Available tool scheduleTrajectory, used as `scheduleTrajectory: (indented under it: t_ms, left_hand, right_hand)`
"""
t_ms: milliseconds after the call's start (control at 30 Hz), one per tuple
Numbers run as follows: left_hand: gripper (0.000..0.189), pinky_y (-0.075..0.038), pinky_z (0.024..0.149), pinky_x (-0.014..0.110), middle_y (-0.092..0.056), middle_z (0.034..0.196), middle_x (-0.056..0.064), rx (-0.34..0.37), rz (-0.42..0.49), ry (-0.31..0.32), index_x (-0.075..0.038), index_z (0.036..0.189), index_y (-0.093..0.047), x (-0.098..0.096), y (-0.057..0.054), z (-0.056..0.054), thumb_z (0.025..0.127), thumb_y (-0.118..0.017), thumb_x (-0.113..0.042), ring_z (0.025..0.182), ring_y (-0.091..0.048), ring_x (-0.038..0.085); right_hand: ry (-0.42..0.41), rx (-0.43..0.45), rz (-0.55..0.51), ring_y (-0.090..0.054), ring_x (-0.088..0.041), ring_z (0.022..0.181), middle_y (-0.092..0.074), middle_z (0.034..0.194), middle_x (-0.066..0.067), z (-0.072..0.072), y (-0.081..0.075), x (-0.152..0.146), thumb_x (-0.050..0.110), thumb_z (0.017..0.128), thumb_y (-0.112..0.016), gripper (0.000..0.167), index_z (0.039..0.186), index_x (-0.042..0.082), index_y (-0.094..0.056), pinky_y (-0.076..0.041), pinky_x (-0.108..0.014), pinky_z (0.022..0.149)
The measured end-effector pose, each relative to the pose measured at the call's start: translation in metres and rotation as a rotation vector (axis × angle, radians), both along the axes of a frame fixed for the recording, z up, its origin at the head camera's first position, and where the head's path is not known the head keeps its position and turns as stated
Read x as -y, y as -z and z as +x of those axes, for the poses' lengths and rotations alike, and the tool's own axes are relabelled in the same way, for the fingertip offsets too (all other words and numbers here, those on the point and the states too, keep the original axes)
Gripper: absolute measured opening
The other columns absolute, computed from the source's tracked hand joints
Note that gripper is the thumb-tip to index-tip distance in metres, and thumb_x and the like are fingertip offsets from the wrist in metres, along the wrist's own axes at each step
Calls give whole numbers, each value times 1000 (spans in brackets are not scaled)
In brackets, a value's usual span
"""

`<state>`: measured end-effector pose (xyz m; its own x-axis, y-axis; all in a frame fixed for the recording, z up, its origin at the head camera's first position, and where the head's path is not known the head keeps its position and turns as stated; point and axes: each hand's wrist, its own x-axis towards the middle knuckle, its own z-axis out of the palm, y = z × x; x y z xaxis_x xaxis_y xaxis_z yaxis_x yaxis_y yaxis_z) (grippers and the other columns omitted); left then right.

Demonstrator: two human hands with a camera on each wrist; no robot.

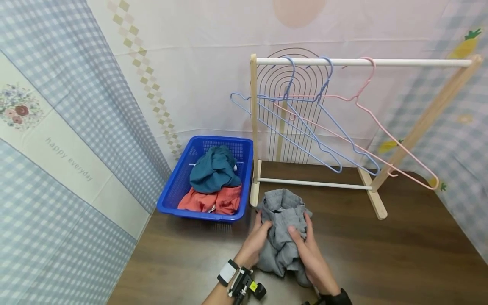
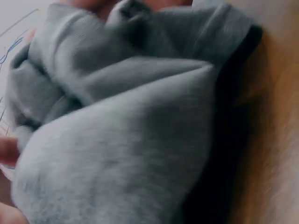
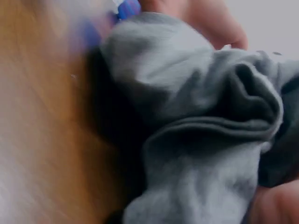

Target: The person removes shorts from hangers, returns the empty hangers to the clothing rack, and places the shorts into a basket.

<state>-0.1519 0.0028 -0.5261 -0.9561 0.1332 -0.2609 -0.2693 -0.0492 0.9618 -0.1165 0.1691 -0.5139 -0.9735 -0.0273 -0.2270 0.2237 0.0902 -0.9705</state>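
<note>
A crumpled grey garment (image 1: 284,231) is gathered between both hands over the front of the table in the head view. My left hand (image 1: 254,242) grips its left side, thumb on top of the cloth. On the opposite side my right hand (image 1: 310,250) holds it, thumb likewise on the front. The grey cloth (image 2: 117,140) fills most of the left wrist view, its lower folds hanging loose. In the right wrist view, a folded edge of the cloth (image 3: 205,126) shows, with fingers (image 3: 215,23) behind it.
Left of the garment stands a blue basket (image 1: 162,205) holding a teal garment (image 1: 215,169) and a coral one (image 1: 228,199). Behind, a wooden rack (image 1: 254,127) carries two blue hangers (image 1: 324,148) and a pink hanger (image 1: 400,148) on its white bar (image 1: 411,62).
</note>
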Motion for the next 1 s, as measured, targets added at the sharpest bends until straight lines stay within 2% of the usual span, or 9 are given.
scheduleTrajectory:
  t_ms: [133,200,300,433,567,633,733,867,1000]
  left_hand:
    - [84,-2,125,67,2,176,22,-9,64,-5,-9,170,-4,-5,-1,3,103,-48,-35,161,4,42]
    - [83,1,125,68,6,176,21,-21,78,8,-10,170,0,-7,-2,6,107,-44,-43,161,7,42]
    - [85,2,125,68,6,176,19,-64,74,19,-13,171,2,-8,-4,12,109,-41,-55,161,7,41]
    - [93,-5,126,67,2,177,17,-163,36,29,-18,171,1,-4,-9,18,106,-52,-59,161,0,39]
    - [100,-11,126,65,-3,177,14,-232,17,41,-27,171,-1,1,-21,20,100,-65,-57,161,-9,36]
    - [103,-13,127,62,-5,177,12,-261,16,46,-29,171,-1,3,-30,20,98,-69,-56,161,-13,33]
    - [106,-16,127,59,-9,176,12,-309,7,40,-28,171,-1,7,-47,22,96,-71,-56,160,-16,30]
    - [110,-21,125,61,-18,174,13,-370,-53,1,-25,171,-1,15,-67,24,95,-72,-59,158,-24,29]
    - [112,-25,123,63,-22,173,13,-417,-148,-52,-28,171,0,23,-83,26,92,-72,-62,157,-28,30]
  right_hand:
    - [52,37,-140,-13,-51,157,10,173,-26,1,5,8,45,110,-55,94,167,34,19,-22,-66,122]
    - [75,28,-208,-12,-48,158,11,174,-22,3,7,11,42,110,-55,93,166,37,19,-20,-63,124]
    - [113,0,-311,-18,-41,158,3,176,-17,7,8,20,34,111,-57,92,167,37,16,-34,-44,122]
    - [147,-46,-391,-26,-29,155,-12,175,-12,13,4,33,24,111,-55,87,168,34,10,-44,-18,104]
    - [152,-145,-419,-30,-23,153,-19,172,-7,16,-7,39,19,112,-53,80,168,34,2,-43,-18,109]
    - [140,-208,-417,-31,-23,153,-21,172,-6,17,-15,40,17,112,-52,78,169,34,-1,-42,-20,111]
    - [123,-254,-388,-27,-21,156,-19,174,-2,16,-29,43,19,113,-51,76,170,34,-2,-37,-24,117]
    - [91,-246,-310,-18,-20,160,-13,176,0,11,-48,48,26,113,-51,76,171,29,-1,-24,-39,128]
    - [48,-234,-235,-13,-18,160,-12,176,1,6,-65,56,31,114,-48,74,171,22,-2,-16,-49,130]
